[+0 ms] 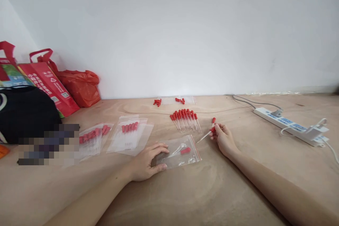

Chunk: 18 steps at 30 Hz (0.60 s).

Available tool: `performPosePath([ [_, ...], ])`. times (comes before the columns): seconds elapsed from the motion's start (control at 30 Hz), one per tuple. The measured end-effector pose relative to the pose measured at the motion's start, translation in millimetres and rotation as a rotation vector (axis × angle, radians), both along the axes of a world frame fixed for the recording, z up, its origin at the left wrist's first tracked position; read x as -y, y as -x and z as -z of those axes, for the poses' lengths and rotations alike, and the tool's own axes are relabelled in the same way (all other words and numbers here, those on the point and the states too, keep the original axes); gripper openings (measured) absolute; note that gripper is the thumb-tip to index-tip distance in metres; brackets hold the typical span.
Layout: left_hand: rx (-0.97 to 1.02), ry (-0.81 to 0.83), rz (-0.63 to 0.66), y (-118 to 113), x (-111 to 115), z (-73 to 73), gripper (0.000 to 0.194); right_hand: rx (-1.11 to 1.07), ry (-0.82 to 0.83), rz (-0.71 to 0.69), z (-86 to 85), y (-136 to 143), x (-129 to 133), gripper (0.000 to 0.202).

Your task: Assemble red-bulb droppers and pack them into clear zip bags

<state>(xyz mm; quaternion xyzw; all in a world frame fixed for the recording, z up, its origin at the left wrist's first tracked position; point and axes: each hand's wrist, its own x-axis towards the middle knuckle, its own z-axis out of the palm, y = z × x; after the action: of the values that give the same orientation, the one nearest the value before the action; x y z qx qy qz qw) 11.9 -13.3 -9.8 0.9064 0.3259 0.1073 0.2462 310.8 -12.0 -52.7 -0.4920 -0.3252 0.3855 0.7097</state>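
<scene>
My left hand (148, 162) lies at the left end of a clear zip bag (174, 144), thumb and fingers apart, fingertips on the plastic. Inside that bag is a dropper with a red rubber bulb (185, 150). To the right of the bag's mouth, my right hand (222, 137) pinches a dropper (205, 136), its clear tip slanting down toward the bag. Two red parts show at these fingers, so a second dropper may be there; I cannot tell. Beyond the bag, several red-bulbed droppers (185, 118) lie fanned side by side.
Filled zip bags (129, 136) overlap left of my left hand, with more (92, 139) farther left. Loose red bulbs (157, 102) lie near the wall. A white power strip (291, 127) with cables stands at right. Red bags (79, 86) and a black bag (29, 113) are at left.
</scene>
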Motion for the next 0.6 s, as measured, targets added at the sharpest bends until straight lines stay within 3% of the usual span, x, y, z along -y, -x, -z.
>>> performPosePath([
  [0.23,-0.008,-0.012,0.013,0,-1,1.4,0.039,0.012,0.015,-0.224,-3.2,8,2,0.035],
  [0.3,-0.015,-0.015,0.002,0,-1,2.7,0.043,0.189,0.027,-0.331,-4.7,10,6,0.03],
  [0.4,-0.025,-0.021,0.0,1,-2,4.9,0.044,0.643,-0.044,-0.427,-7.6,9,10,0.022],
  [0.5,-0.021,-0.02,0.013,2,-2,5.2,0.044,0.956,-0.077,-0.348,-12.1,-1,7,0.022],
  [0.6,-0.008,-0.02,0.017,1,-1,3.7,0.042,1.166,0.187,-0.009,-16.7,-23,3,0.029],
])
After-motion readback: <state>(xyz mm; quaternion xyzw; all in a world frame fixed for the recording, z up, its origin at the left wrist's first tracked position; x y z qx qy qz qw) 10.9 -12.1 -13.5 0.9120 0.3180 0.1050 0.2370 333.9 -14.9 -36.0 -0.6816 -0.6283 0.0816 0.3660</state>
